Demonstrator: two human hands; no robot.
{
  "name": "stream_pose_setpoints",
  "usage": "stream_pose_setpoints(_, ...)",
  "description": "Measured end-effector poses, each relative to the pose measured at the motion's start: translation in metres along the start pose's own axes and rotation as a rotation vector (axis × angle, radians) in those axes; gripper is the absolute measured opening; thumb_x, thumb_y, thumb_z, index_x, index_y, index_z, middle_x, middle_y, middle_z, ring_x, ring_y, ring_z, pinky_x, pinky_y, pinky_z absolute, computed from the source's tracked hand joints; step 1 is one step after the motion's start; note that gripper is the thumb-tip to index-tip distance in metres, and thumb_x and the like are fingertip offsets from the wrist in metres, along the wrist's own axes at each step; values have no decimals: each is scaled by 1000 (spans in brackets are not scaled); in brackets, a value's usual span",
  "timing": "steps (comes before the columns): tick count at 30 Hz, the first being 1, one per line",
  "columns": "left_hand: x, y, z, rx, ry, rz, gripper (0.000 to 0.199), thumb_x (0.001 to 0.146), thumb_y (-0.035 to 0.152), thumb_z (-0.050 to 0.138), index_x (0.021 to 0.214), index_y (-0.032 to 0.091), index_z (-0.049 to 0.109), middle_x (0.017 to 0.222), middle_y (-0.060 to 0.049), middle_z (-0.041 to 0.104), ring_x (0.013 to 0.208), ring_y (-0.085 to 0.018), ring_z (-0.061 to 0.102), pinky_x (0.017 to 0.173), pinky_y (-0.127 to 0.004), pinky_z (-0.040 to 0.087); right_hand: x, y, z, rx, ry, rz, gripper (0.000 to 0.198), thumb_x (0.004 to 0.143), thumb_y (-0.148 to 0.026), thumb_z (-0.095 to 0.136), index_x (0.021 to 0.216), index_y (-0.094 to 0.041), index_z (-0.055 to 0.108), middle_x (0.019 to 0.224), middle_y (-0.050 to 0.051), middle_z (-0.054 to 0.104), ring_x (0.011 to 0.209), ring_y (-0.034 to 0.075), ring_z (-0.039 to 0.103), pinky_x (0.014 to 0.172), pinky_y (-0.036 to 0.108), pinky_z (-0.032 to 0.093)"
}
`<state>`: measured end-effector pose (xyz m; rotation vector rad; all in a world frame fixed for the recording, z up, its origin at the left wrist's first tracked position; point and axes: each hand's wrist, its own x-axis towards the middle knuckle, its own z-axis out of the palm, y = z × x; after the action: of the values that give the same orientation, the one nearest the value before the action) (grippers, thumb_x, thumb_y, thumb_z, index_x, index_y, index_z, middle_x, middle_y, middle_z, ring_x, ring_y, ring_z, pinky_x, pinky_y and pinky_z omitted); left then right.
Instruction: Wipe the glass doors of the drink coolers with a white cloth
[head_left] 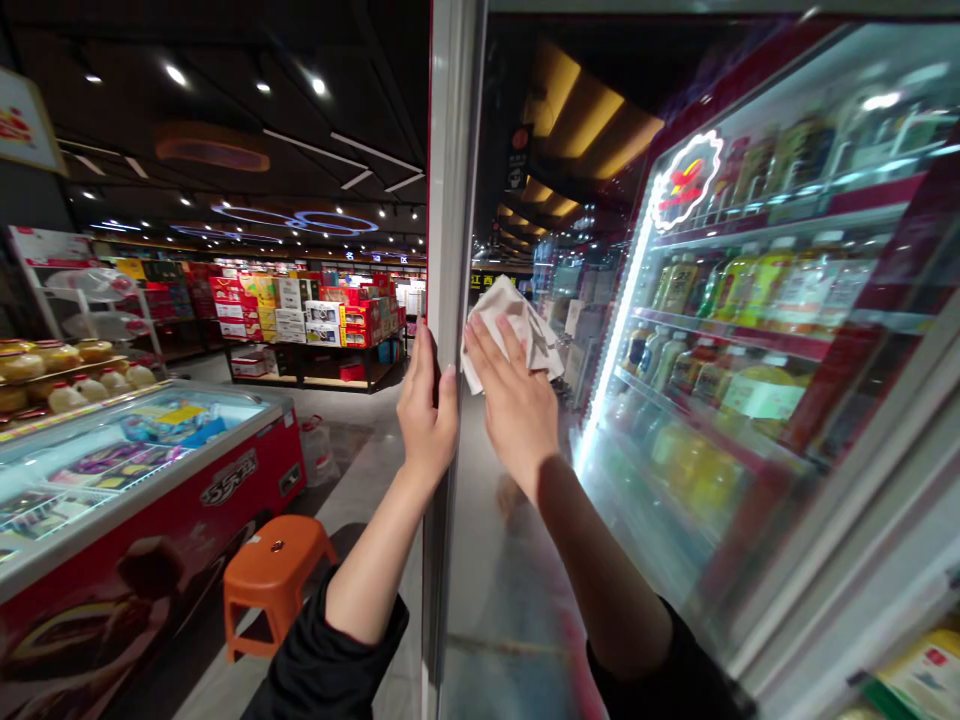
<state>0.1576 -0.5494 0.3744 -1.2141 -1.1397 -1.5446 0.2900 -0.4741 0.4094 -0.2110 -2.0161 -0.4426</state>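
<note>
A glass fridge door with a pale metal frame stands upright in front of me. My left hand holds the frame's left edge, thumb on the near face and straight fingers along the outer side. Against the glass, just right of the frame, my right hand presses a crumpled white cloth. Its fingers lie stretched over the cloth, which sticks out above and to the right of them. Part of the cloth is hidden under the palm.
Reflected in the glass are lit shelves of bottles. Left of the door stand an orange stool and a red chest freezer with packaged goods. Stacked boxes fill a display behind. A real shelf item shows at lower right.
</note>
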Motion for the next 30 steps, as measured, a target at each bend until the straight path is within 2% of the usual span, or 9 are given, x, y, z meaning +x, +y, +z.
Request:
stream_pose_setpoints(3, 0, -1, -3, 19, -26, 20, 61, 119, 38, 44, 178, 38, 29, 181, 2, 39, 166, -19, 42, 137, -35, 37, -30, -5, 7, -16, -10, -38, 85, 102, 4, 40, 179, -28, 25, 178, 2, 46, 170, 23, 36, 122, 42, 58)
stream_pose_setpoints(8, 0, -3, -5, 29, -79, 107, 63, 120, 36, 38, 180, 39, 21, 185, 3, 28, 170, -19, 32, 141, -36, 30, -79, 12, 2, -54, 21, -34, 74, 107, -1, 40, 177, -27, 33, 172, 4, 54, 164, 25, 47, 122, 43, 57)
stream_pose_setpoints(11, -2, -5, -6, 44, -108, 117, 63, 120, 35, 36, 180, 40, 17, 187, 3, 21, 172, -19, 27, 142, -38, 28, -70, 13, 2, -38, 50, 36, 78, 106, 0, 39, 178, -27, 28, 173, 5, 53, 167, 25, 42, 133, 49, 46)
stream_pose_setpoints(14, -4, -6, -7, 52, -128, 93, 63, 120, 38, 34, 180, 39, 16, 187, 2, 19, 172, -21, 24, 142, -41, 28, -49, -3, 10, -14, 30, 43, 81, 104, 2, 39, 178, -28, 27, 177, 1, 47, 169, 23, 37, 138, 50, 39)
stream_pose_setpoints(16, -4, -7, -9, 44, -143, 88, 63, 120, 40, 34, 180, 39, 16, 187, 2, 18, 173, -21, 24, 142, -41, 29, -45, -15, 17, -19, 41, 23, 76, 105, 0, 40, 177, -25, 32, 178, -1, 43, 170, 22, 36, 136, 47, 43)
stream_pose_setpoints(19, -4, -9, -13, 30, -168, 93, 63, 120, 42, 35, 180, 39, 17, 187, 1, 18, 173, -22, 24, 141, -41, 29, -63, -20, 22, -15, 48, -16, 73, 107, 0, 38, 176, -24, 34, 175, -1, 49, 167, 20, 41, 130, 41, 52)
stream_pose_setpoints(24, -7, -10, -17, 0, -194, 105, 62, 120, 45, 34, 180, 40, 19, 188, 1, 18, 173, -24, 22, 143, -44, 24, -97, 1, 11, 4, -6, -27, 77, 107, 2, 35, 178, -27, 29, 170, 5, 57, 164, 23, 47, 120, 43, 60)
stream_pose_setpoints(27, -9, -10, -14, -14, -184, 96, 62, 120, 47, 33, 180, 41, 18, 189, 3, 15, 174, -24, 18, 145, -45, 17, -85, 7, 3, 5, 8, 76, 80, 106, 0, 38, 179, -28, 22, 175, 8, 50, 169, 27, 38, 129, 52, 52)
stream_pose_setpoints(30, -10, -11, -10, -23, -175, 71, 62, 119, 51, 30, 180, 40, 19, 189, 4, 15, 175, -23, 15, 145, -46, 13, -63, -1, 5, 26, 7, 89, 84, 104, 3, 37, 180, -28, 19, 179, 5, 44, 172, 26, 31, 138, 57, 38)
